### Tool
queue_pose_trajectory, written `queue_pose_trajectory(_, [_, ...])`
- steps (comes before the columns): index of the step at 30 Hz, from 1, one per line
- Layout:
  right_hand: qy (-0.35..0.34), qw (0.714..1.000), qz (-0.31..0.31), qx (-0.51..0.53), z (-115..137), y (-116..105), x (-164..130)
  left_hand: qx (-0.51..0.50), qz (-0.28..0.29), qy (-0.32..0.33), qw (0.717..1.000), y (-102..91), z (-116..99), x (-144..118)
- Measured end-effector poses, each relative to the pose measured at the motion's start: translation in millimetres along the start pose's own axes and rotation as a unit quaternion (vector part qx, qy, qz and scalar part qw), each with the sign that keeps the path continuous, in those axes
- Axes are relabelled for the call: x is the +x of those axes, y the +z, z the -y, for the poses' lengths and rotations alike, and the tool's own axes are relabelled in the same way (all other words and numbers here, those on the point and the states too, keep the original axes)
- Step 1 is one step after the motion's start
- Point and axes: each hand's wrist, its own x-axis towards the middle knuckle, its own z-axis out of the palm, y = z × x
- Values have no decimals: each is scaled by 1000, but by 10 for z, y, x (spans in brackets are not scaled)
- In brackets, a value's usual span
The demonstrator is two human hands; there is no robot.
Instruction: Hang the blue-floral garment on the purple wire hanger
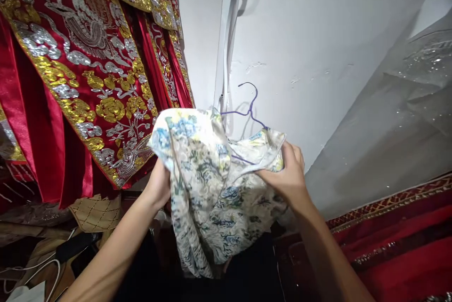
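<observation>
A floral shirt (226,203), cream with blue, yellow and green prints, hangs in front of me on a thin purple wire hanger (250,110). The hook of the hanger points up and hangs on nothing visible. One side of the hanger goes into the left shoulder of the shirt; its other arm and lower bar show at the open neckline. My right hand (291,170) grips the shirt at the right shoulder, thumb along the neckline. My left hand (159,183) supports the left shoulder from behind and below, its fingers hidden by the cloth.
Red costumes with gold and silver sequin embroidery (116,99) hang at the left. A pale wall (289,34) stands behind, with translucent plastic sheeting (399,128) at the right over red fabric (406,245). White cables (52,264) and a black item lie at the lower left.
</observation>
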Motion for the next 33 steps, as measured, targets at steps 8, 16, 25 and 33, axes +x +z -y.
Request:
queue_pose_trajectory(8, [-90, 992, 83, -33, 351, -143, 120, 152, -27, -122, 981, -331, 555, -672])
queue_pose_trajectory(16, [125, 938, 14, 322, 589, 136, -970, 49, -94, -162, 981, -307, 850, -1041])
queue_pose_trajectory(25, [262, 823, 291, 412, 658, 557, -1785, -27, -86, -193, 977, -135, 951, -1083])
queue_pose_trajectory(33, [380, 730, 304, 480, 642, 546, -1873, 14, -200, -79, 977, -195, 1184, -1029])
